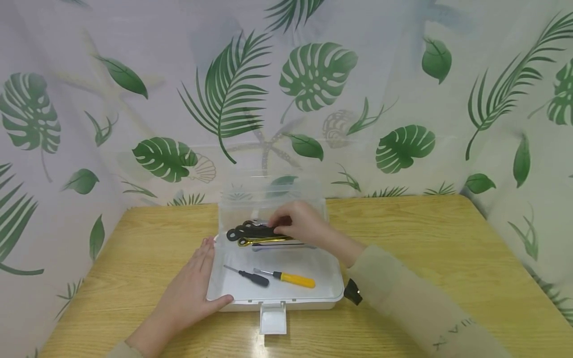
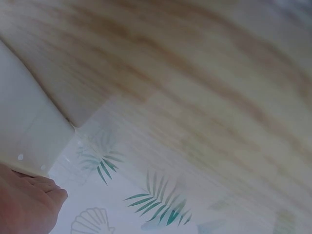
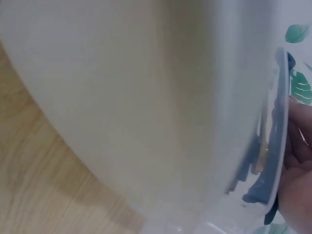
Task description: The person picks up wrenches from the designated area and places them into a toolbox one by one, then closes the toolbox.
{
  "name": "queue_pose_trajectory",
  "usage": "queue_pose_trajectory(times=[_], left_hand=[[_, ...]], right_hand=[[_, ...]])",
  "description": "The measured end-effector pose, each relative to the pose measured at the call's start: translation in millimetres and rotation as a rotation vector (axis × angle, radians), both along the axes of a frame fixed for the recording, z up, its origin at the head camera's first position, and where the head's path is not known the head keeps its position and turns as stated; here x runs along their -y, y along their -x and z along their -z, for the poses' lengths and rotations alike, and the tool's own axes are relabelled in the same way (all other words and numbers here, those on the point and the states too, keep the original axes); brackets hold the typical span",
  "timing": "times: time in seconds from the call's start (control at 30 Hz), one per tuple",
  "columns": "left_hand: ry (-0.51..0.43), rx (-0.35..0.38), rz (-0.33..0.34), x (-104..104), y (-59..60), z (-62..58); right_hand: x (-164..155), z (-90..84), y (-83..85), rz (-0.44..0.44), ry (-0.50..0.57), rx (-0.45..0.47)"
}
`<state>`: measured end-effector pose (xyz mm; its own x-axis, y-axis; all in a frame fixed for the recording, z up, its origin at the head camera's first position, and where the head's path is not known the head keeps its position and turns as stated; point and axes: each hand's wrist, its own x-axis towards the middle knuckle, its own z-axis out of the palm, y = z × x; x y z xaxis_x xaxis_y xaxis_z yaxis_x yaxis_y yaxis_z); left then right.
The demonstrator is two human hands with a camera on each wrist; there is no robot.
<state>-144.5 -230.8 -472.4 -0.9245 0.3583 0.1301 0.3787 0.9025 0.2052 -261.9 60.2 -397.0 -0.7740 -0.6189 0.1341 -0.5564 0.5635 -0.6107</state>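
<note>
— While the pale wooden table (image 1: 403,248) is taken as the base, what is seen on it, from largest down?

— A white plastic toolbox with a clear hinged lid (image 1: 286,291) is seen near the front edge, the lid stood up at the back. Inside it, a bundle of black and gold-coloured flat wrenches (image 1: 255,234) is held above the tray's far half, and a yellow-handled screwdriver (image 1: 291,279) and a smaller black-handled screwdriver (image 1: 250,276) are laid side by side on the tray floor, apart from the bundle.

— How are the hands placed?

— The box's left rim is pressed by the left hand (image 1: 190,288), its fingers kept straight and nothing gripped. The wrench bundle is pinched at its right end by the right hand (image 1: 297,223), fingers curled over it.

— What would be called for if the bundle is to be handled well?

— By judgement only: the grip is best kept firm near the end so that the stacked wrenches are not fanned apart, the bundle is best kept level and clear of the two screwdrivers, and the box should be steadied throughout by the flat hand.
</note>
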Motion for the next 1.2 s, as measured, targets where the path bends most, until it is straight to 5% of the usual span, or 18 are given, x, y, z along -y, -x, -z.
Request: queue_pose_trajectory(times=[0.53,1.2], left_hand=[[0.01,0.0,0.004,0.2,0.8,-0.6],[0.013,-0.05,0.026,2.1,0.0,-1.1]], right_hand=[[-3.0,8.1,-2.0,0.047,-0.057,-0.054],[-30.6,2.8,-5.0,0.057,0.04,-0.052]])
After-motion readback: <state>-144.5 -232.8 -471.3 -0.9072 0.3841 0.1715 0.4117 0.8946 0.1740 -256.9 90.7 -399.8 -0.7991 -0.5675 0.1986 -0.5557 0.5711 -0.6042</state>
